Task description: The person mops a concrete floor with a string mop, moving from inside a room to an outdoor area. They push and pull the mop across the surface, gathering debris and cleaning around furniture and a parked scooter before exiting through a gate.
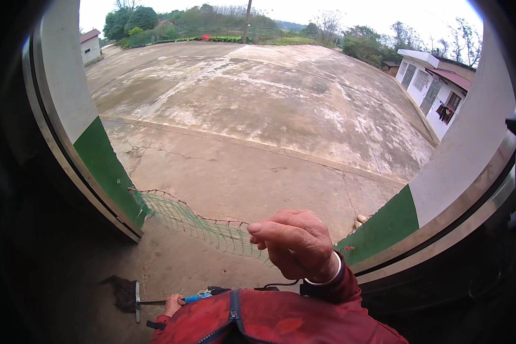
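Note:
My right hand [299, 243], with a white bangle at the wrist, is raised in the doorway. Its bent fingers and thumb close on the end of a reddish-brown cord edging a green mesh net [198, 228]. From there the net sags leftward to the green base of the left door pillar. Part of it passes behind the hand. Low at the left, my left hand [173, 304] grips the handle of a mop [155, 302], which has a blue section. Its dark, shaggy head [122, 293] rests on the floor beside a pale crossbar [137, 301].
White and green door pillars [395, 223] with metal door tracks stand on both sides. Stones [361, 220] lie by the right pillar. Outside is a cracked concrete yard [258, 103], with a low white building [430, 86] at the right.

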### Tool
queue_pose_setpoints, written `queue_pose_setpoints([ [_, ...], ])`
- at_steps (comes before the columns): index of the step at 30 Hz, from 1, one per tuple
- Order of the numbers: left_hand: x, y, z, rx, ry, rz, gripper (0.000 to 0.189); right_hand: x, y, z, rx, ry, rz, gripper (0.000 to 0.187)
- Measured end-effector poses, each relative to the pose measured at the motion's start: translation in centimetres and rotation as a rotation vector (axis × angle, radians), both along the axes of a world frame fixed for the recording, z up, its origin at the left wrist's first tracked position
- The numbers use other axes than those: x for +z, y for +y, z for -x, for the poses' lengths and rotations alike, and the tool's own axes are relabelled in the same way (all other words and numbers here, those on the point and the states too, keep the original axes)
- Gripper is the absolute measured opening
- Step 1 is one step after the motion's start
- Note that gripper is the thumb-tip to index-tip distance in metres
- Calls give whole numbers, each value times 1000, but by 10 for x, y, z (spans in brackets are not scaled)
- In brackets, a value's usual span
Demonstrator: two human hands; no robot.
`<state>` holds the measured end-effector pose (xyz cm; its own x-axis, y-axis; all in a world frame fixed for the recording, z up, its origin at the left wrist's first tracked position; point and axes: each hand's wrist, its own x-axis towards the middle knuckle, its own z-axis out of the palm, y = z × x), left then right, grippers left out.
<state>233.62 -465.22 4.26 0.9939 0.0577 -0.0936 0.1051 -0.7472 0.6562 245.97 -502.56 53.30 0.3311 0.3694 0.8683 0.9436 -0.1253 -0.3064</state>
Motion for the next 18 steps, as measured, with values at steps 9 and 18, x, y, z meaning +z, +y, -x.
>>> queue_pose_setpoints([
  [9, 8, 15, 8, -18, 18, 1, 24, 39, 21, 39, 177, -105, -58, 19],
  [18, 33, 17, 17, -4, 0, 42, 29, 53, 31, 43, 295, -88, 86, 18],
])
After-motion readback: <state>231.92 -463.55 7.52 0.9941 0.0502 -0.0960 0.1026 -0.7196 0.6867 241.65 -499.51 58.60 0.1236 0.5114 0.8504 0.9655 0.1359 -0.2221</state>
